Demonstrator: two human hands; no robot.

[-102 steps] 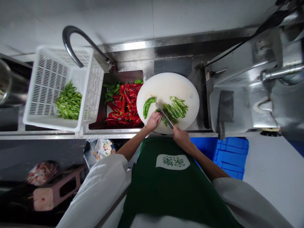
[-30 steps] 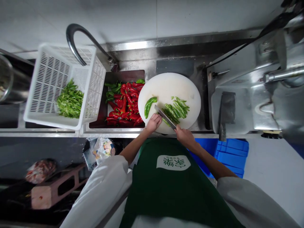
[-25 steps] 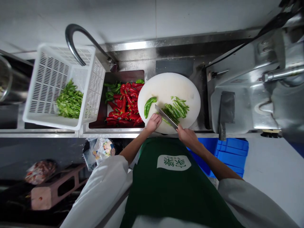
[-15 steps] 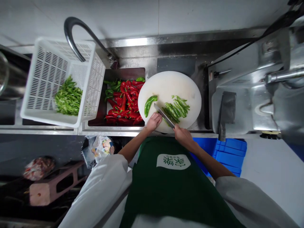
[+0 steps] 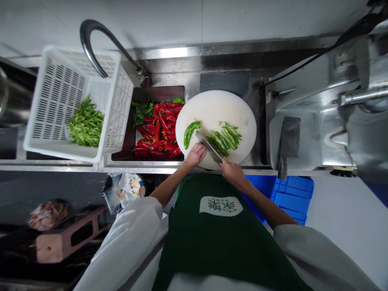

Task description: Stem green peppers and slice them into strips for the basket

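A round white cutting board (image 5: 218, 105) lies on the steel counter before me. My right hand (image 5: 232, 173) is wrapped round the handle of a knife (image 5: 211, 149), whose blade slants up and left over the board. Close to the blade's left side, my left hand (image 5: 196, 155) is closed with fingers curled at the board's near edge; what it holds is hidden. One whole green pepper (image 5: 190, 133) rests on the board just above my left hand. Sliced green pepper strips (image 5: 229, 136) form a loose pile right of the blade.
Left of the board, a sink holds red peppers (image 5: 159, 129) and some green ones. A white plastic basket (image 5: 117, 117) with cut greens (image 5: 87, 125) stands farther left under a curved faucet (image 5: 91, 48). At right, a cleaver (image 5: 289, 141) lies on a steel basin; blue crates (image 5: 292, 196) are below.
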